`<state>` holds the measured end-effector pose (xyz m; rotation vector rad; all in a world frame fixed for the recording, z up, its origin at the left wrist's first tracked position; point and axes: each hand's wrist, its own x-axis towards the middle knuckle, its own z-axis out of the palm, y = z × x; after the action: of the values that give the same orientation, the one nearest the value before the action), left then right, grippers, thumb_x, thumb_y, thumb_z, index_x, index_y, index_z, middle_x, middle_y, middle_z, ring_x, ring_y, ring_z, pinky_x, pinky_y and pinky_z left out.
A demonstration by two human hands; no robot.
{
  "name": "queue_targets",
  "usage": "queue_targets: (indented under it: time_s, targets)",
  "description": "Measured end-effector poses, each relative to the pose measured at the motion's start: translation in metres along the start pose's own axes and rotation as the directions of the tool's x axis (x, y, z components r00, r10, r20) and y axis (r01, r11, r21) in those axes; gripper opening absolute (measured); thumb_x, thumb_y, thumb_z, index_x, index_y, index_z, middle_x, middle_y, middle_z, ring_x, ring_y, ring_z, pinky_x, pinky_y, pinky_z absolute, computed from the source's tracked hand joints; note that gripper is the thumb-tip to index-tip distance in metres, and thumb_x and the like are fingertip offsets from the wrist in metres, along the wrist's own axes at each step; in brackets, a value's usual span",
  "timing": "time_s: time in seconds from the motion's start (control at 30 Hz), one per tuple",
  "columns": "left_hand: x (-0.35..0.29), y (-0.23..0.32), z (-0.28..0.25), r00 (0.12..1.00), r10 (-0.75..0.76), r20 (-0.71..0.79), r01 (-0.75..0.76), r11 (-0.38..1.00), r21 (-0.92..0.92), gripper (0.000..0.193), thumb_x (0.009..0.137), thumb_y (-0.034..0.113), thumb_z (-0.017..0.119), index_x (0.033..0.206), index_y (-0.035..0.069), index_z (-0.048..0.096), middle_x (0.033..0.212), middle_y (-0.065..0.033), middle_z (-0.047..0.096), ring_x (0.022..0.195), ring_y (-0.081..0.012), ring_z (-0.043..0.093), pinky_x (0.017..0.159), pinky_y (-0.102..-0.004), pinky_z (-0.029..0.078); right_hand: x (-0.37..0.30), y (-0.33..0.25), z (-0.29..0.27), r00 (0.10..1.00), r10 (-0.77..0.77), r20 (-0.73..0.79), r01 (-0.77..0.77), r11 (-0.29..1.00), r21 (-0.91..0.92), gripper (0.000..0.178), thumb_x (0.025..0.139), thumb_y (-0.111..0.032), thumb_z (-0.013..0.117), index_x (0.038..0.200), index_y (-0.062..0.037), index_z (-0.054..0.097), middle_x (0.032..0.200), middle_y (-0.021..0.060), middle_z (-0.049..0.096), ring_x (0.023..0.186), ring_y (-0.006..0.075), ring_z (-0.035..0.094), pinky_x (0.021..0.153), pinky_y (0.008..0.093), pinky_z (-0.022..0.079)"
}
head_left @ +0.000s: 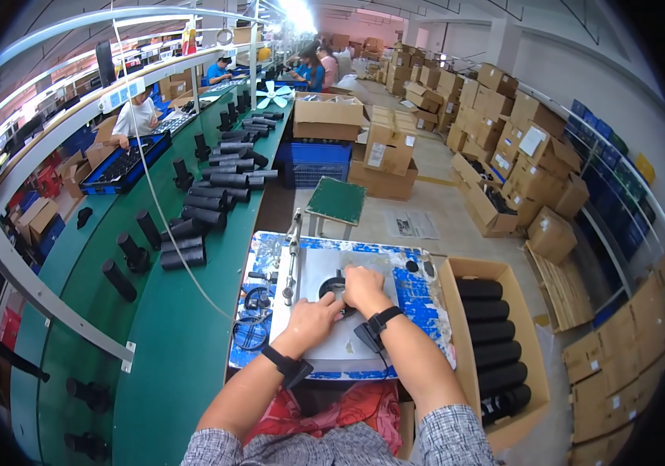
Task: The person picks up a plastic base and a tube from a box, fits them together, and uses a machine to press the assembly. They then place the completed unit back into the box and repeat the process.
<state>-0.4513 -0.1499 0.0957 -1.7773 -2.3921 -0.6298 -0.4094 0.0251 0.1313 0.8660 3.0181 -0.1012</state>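
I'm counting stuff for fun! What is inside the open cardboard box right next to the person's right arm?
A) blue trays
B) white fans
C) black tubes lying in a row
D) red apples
C: the open cardboard box beside the right forearm holds black tubes lying side by side in a row, while both hands, left hand and right hand, work at a small dark part on the grey plate.

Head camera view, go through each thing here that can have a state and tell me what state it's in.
Left hand: resting on the grey plate, fingers at the black round part.
Right hand: pressing on the black round part.
Black round part: lying on the grey plate, partly covered.
Cardboard box: open, holding black cylinders lying in a row.
Small fan: upright; spinning cannot be told.
Green conveyor: carrying black cylinders, some upright, some lying.
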Motion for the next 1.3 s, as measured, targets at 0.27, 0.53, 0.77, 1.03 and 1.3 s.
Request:
queue_targets:
  time_s: [0.27,0.53,0.77,1.03,1.3]
  targets:
    - [0.004,0.001,0.013,0.995,-0.024,-0.098,0.019,0.998,-0.056,0.018,0.098,0.027,0.065,0.113,0.018,0.064,0.105,-0.0073,0.062,0.083,-0.0293,0.069,0.072,-0.0473,0.052,0.007,0.004,-0.007,0.999,-0.05,0.015,0.052,0.991,-0.124,0.033,0.075,-0.02,0.08,0.107,-0.0127,0.075,0.105,0.0184,0.078,0.103,0.0367,0.075,0.087,0.0504,0.058]
    - [-0.082,-0.046,-0.085,0.868,0.007,-0.497,-0.133,0.967,-0.219,0.034,0.09,0.01,0.071,0.124,0.011,0.07,0.132,-0.0136,0.068,0.101,-0.0316,0.07,0.082,-0.0441,0.055,-0.033,0.023,0.004,0.942,-0.015,-0.334,0.141,0.924,0.355,0.039,0.089,-0.03,0.079,0.114,-0.004,0.065,0.099,0.02,0.072,0.093,0.0372,0.071,0.083,0.0461,0.056]
    - [-0.106,-0.323,-0.161,0.648,-0.289,-0.705,0.447,0.893,0.044,0.036,0.09,0.002,0.068,0.125,0.001,0.062,0.119,-0.0174,0.061,0.115,-0.0345,0.061,0.096,-0.047,0.052,-0.14,0.037,0.05,0.941,-0.074,-0.329,0.23,0.854,0.467,0.027,0.089,-0.025,0.078,0.095,-0.0058,0.059,0.073,0.0096,0.061,0.063,0.0236,0.06,0.058,0.0342,0.046]
    - [-0.064,-0.55,-0.135,0.701,-0.377,-0.605,0.672,0.634,0.384,0.068,0.08,-0.002,0.073,0.145,0.009,0.055,0.142,-0.0217,0.053,0.131,-0.0451,0.052,0.111,-0.049,0.048,-0.137,0.011,0.033,0.989,-0.096,-0.111,0.13,0.924,0.359,0.034,0.087,-0.037,0.084,0.098,-0.0081,0.071,0.084,0.0186,0.069,0.077,0.0376,0.068,0.067,0.0477,0.053]
    - [-0.06,-0.606,-0.14,0.778,-0.48,-0.405,0.612,0.725,0.316,0.06,0.077,-0.002,0.076,0.134,0.012,0.064,0.136,-0.02,0.054,0.121,-0.0446,0.056,0.104,-0.0497,0.051,-0.122,-0.006,0.024,0.967,-0.054,-0.248,0.176,0.845,0.504,0.034,0.086,-0.038,0.083,0.082,-0.0098,0.065,0.071,0.0107,0.06,0.06,0.0342,0.06,0.054,0.0429,0.047]
